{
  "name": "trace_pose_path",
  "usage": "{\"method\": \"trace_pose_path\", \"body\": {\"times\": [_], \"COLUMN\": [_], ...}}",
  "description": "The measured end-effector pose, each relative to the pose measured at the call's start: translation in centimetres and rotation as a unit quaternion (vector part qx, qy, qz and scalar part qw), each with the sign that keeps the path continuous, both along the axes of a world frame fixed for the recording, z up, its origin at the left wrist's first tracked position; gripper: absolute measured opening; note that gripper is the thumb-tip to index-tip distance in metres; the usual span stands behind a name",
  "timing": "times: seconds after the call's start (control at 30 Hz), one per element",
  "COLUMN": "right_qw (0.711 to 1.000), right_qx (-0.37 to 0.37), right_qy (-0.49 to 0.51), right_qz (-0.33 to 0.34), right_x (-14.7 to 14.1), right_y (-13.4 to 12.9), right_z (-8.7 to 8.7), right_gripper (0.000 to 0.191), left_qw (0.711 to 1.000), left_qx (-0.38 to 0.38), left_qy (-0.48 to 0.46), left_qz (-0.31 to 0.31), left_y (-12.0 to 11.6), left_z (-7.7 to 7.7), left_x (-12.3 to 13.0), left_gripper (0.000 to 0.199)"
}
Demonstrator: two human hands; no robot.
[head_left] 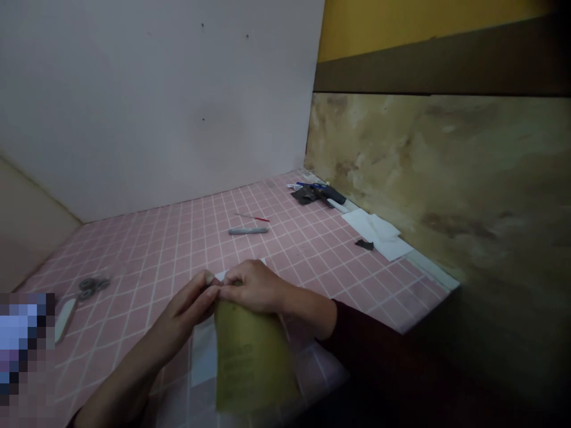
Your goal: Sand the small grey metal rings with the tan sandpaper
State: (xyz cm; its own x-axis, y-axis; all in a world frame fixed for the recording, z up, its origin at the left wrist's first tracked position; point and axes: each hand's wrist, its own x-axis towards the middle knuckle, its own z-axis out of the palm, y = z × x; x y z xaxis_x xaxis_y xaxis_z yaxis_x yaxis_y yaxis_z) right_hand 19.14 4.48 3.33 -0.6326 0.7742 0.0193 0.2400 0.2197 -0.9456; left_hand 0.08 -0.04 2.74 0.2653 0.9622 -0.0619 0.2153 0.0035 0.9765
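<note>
A yellow sheet (254,356) with faint dark print hangs in front of me, its upper edge pinched between my fingers. My left hand (196,303) closes on the upper left corner, thumb and fingertips together. Beside it, my right hand (254,288) grips the top edge with curled fingers, and the fingertips of both hands meet. Behind and below the yellow sheet lies a white sheet of paper (204,353), partly covered by it and by my hands. The lower end of the yellow sheet is blurred.
On the pink tiled-pattern table (147,249) lie a grey stick-like tool (248,230), a thin red-ended tool (262,219), scissors (91,287) and a white strip (66,321). Along the right wall are white papers (372,232), a black scrap (364,244) and a dark pile (312,193).
</note>
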Motion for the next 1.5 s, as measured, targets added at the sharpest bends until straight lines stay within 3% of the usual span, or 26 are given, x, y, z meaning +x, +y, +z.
{"method": "trace_pose_path", "body": {"times": [0.07,0.1,0.17,0.23,0.3,0.33,0.4,0.47,0.5,0.53,0.6,0.67,0.7,0.77,0.87,0.93,0.97,1.03,1.1,1.13,1.2,1.27,1.33,1.37,1.43,1.5], "right_qw": [0.994,0.995,0.999,0.973,0.954,0.965,0.996,0.997,0.993,0.995,0.999,0.976,0.964,0.977,0.998,0.992,0.996,0.995,0.958,0.941,0.956,0.993,0.998,0.996,1.0,0.983], "right_qx": [0.104,0.094,-0.037,-0.21,-0.277,-0.245,-0.087,0.075,0.108,0.098,-0.034,-0.197,-0.239,-0.191,0.054,0.113,0.077,-0.09,-0.261,-0.304,-0.265,-0.105,0.045,0.073,0.0,-0.168], "right_qy": [-0.026,-0.02,0.022,0.072,0.086,0.07,0.015,-0.026,-0.033,-0.026,0.013,0.056,0.067,0.047,-0.031,-0.048,-0.036,0.013,0.065,0.081,0.071,0.019,-0.03,-0.037,-0.012,0.041], "right_qz": [-0.035,-0.034,0.001,0.057,0.08,0.066,0.016,-0.022,-0.028,-0.023,0.018,0.077,0.096,0.08,-0.006,-0.033,-0.025,0.031,0.103,0.124,0.108,0.041,-0.013,-0.027,-0.003,0.064], "right_x": [-0.1,-0.1,0.0,0.2,0.3,0.3,0.2,0.1,0.1,0.1,0.2,0.4,0.4,0.4,0.1,-0.1,0.0,0.2,0.5,0.6,0.7,0.5,0.2,0.1,0.0,0.2], "right_y": [-0.2,-0.2,-0.2,-0.1,0.0,0.0,-0.1,-0.2,-0.2,-0.2,-0.1,0.0,0.0,-0.1,-0.3,-0.5,-0.5,-0.5,-0.4,-0.3,-0.2,-0.2,-0.2,-0.3,-0.3,-0.3], "right_z": [0.1,0.2,0.5,0.8,0.9,0.9,0.6,0.4,0.3,0.3,0.4,0.6,0.6,0.6,0.2,0.2,0.3,0.6,1.0,1.1,1.1,0.8,0.5,0.4,0.4,0.5], "right_gripper": [0.033,0.032,0.028,0.021,0.017,0.019,0.026,0.031,0.031,0.03,0.025,0.019,0.019,0.021,0.028,0.028,0.028,0.024,0.018,0.017,0.018,0.024,0.03,0.03,0.026,0.019], "left_qw": [0.999,0.998,0.999,0.999,0.998,0.999,1.0,0.997,0.996,0.996,0.998,0.998,0.997,0.998,0.999,0.998,0.998,0.998,0.997,0.996,0.996,0.995,0.995,0.996,0.997,0.997], "left_qx": [-0.042,-0.043,-0.008,0.039,0.059,0.053,0.005,-0.049,-0.058,-0.052,0.0,0.056,0.072,0.064,-0.014,-0.03,-0.021,0.009,0.03,0.033,0.02,-0.016,-0.04,-0.036,-0.004,0.029], "left_qy": [-0.033,-0.046,-0.048,-0.028,-0.008,-0.008,-0.028,-0.057,-0.067,-0.068,-0.057,-0.03,-0.018,-0.006,-0.024,-0.04,-0.046,-0.059,-0.069,-0.072,-0.079,-0.083,-0.076,-0.071,-0.064,-0.065], "left_qz": [0.004,0.008,0.013,0.013,0.01,0.006,-0.007,-0.02,-0.022,-0.022,-0.019,-0.02,-0.022,-0.029,-0.043,-0.04,-0.037,-0.033,-0.035,-0.036,-0.04,-0.048,-0.052,-0.05,-0.041,-0.04], "left_y": [0.2,0.1,-0.1,-0.4,-0.5,-0.4,0.0,0.2,0.2,0.2,-0.1,-0.4,-0.5,-0.3,0.2,0.3,0.2,-0.3,-0.7,-0.8,-0.7,-0.3,0.1,0.1,-0.1,-0.6], "left_z": [-0.2,-0.2,-0.1,0.3,0.4,0.3,0.0,-0.3,-0.4,-0.4,0.0,0.4,0.6,0.5,-0.3,-0.6,-0.6,-0.3,0.2,0.3,0.3,-0.1,-0.5,-0.5,-0.3,0.2], "left_x": [0.1,0.1,0.1,0.1,0.2,0.2,0.3,0.4,0.4,0.4,0.3,0.2,0.2,0.2,0.2,0.2,0.2,0.1,0.2,0.2,0.3,0.4,0.4,0.4,0.3,0.2], "left_gripper": [0.032,0.031,0.027,0.023,0.023,0.024,0.028,0.031,0.032,0.031,0.028,0.024,0.024,0.025,0.03,0.031,0.031,0.026,0.023,0.023,0.024,0.026,0.03,0.031,0.029,0.024]}}
